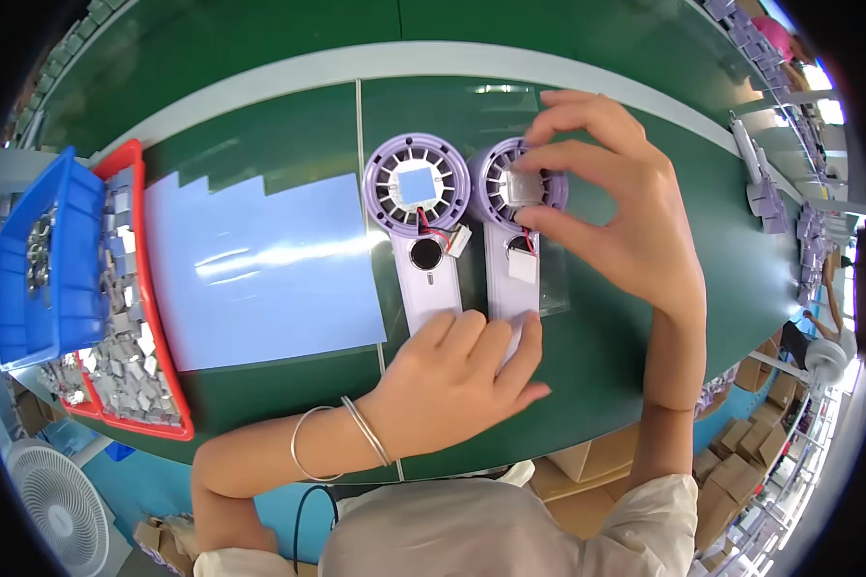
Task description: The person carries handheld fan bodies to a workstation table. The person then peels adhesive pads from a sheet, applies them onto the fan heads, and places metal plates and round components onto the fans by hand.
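Two lavender handheld fans lie side by side, handles toward me. The left fan (403, 159) has a blue square at the centre of its round head and a white connector on red and black wires. On the head of the right fan (496, 240) sits a silver square plate (525, 189). My right hand (625, 192) has thumb and index finger at opposite edges of this plate, its other fingers raised. Across the lower handles lies my left hand (462, 375), fingers bent over them, the index finger along the right fan's handle. The handle ends are hidden beneath it.
A light blue sheet (269, 279) with a stepped upper edge lies left of the fans. Beyond it, a blue bin (72, 288) leans over a red tray (154, 317) of small silver pieces. More lavender parts (766, 204) stand along the right edge.
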{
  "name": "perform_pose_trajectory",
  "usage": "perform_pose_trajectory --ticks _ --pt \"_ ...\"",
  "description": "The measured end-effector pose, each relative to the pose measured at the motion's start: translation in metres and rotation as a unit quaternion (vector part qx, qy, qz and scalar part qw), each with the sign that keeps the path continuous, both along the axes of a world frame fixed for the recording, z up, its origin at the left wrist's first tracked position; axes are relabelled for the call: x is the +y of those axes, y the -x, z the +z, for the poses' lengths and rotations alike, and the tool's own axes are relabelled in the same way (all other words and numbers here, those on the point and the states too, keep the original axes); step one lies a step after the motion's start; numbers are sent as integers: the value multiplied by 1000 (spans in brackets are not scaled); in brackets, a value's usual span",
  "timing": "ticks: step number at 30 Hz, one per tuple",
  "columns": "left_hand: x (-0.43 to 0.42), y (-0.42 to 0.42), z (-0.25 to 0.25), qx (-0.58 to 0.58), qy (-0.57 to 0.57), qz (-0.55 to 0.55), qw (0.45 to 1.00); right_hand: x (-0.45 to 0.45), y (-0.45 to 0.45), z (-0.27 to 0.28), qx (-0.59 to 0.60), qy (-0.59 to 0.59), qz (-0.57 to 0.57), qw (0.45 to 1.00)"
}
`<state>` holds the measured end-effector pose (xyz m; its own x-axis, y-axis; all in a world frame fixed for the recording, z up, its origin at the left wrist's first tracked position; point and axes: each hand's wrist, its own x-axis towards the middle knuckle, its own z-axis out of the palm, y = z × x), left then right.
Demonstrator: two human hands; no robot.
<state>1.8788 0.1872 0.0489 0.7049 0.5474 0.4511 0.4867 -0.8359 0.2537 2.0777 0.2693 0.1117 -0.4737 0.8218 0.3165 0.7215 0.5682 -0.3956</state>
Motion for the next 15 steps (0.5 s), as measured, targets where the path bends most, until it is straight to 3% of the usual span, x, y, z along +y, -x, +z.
perform_pose_trajectory --ticks 2,3,4,5,6,8,9,13,15 --pt "4 7 15 -194 226 -30 954 -4 -1 7 66 6 -11 998" --pt "5 13 28 -240 373 -16 896 -6 -5 13 97 -19 10 995" --pt "14 22 32 -238 368 -16 899 -10 -4 21 99 -24 12 995" --pt "34 34 33 -355 578 -103 728 -17 -1 29 120 -49 15 991" --pt "46 40 36 -441 731 -182 488 -25 1 35 140 -74 20 987" --pt "45 32 64 -536 755 -101 364 -42 21 42 107 -110 31 988" --pt "47 32 53 -556 741 -184 329 -49 30 41 78 -138 45 986" --pt "39 31 63 -585 727 -172 317 -64 61 28 31 -145 20 989" --pt "35 32 65 -578 724 -165 339 -64 68 20 38 -154 20 987"
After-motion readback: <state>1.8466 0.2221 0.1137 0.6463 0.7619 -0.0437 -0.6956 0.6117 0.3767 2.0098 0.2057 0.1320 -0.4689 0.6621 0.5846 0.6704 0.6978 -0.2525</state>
